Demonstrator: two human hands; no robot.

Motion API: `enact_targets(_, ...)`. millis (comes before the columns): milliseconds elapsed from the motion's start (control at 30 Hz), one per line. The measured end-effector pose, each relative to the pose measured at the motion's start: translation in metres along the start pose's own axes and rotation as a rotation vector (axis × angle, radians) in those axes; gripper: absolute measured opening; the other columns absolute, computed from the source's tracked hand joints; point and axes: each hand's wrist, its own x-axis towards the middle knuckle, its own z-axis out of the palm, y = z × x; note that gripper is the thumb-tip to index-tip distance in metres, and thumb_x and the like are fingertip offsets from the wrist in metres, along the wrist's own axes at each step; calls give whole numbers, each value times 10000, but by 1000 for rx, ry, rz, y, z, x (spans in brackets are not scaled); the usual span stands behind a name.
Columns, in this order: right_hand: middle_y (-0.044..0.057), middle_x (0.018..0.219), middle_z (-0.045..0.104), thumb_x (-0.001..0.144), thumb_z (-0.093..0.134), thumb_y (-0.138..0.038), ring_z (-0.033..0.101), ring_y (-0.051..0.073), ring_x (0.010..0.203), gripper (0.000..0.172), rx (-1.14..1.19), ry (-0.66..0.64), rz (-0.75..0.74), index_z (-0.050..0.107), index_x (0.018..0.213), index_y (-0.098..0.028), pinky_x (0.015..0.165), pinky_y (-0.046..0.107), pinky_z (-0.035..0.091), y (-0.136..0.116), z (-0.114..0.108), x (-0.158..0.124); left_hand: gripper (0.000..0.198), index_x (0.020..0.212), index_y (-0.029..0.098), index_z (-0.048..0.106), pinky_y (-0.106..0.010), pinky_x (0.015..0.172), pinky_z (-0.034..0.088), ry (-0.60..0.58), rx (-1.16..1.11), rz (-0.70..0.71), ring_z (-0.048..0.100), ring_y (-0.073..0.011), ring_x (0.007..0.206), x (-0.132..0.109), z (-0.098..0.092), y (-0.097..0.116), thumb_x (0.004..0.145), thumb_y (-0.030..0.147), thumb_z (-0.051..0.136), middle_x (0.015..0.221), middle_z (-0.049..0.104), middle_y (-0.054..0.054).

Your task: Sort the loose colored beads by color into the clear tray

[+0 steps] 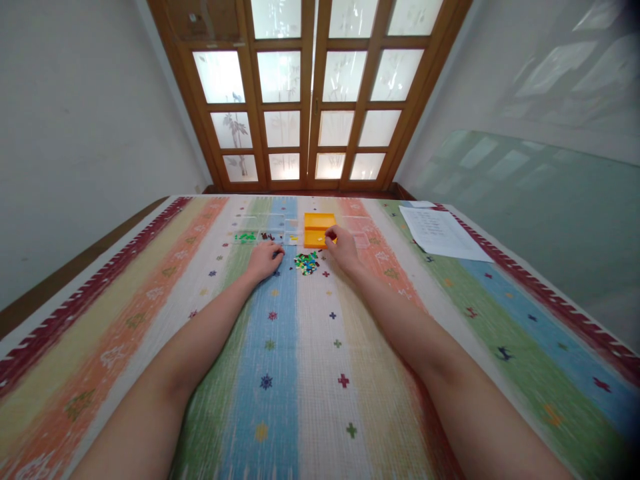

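A small heap of tiny coloured pieces [307, 262] lies on the striped cloth between my hands. My left hand [264, 259] rests on the cloth just left of the heap, fingers curled and pinched near a few dark pieces. My right hand [341, 247] sits right of the heap, at the front corner of an orange tray [318, 229], fingers pinched together on something too small to name. Clear small trays [260, 235] left of the orange one hold green and dark pieces.
The striped cloth [320, 360] covers the whole table. A printed sheet of paper [440, 232] lies at the far right. More clear trays [361, 233] lie right of the orange tray. Wooden glazed doors stand behind the table's far edge.
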Motion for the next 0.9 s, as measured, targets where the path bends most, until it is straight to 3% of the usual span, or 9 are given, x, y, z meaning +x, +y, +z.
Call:
enact_targets(167,92,1054,750,896,513,-175,662,250,959,267,15,17,36,708,1075,-207,922,415,516,23,-1,4,198,947,224,792,-429,956,498,-53,-51,74,634,-274,995,0,-2,2,935,290,605,992,717,-80)
enact_targets(300,113,1148,758,919,489,-172,678,263,1043,326,32,26,22,722,1144,-206,987,441,523,27,3,2,176,938,221,780,-404,972,495,-132,-107,191,644,-252,1010,-2,-5,6,936,294,620,1006,715,-67)
enact_targets(700,94,1016,763,943,533,-177,664,259,985,213,-31,-62,-117,741,982,-201,932,402,507,3,10,-12,123,931,219,765,-407,1012,487,-231,-196,323,639,-252,1060,-4,-16,23,902,319,701,1038,699,-74)
enact_targets(900,86,1026,760,901,561,-121,650,253,980,224,-41,-123,-145,747,985,-213,932,403,501,-12,10,-18,129,916,229,748,-415,1005,492,-257,-242,224,642,-264,1041,-4,-12,22,906,324,661,997,724,-70)
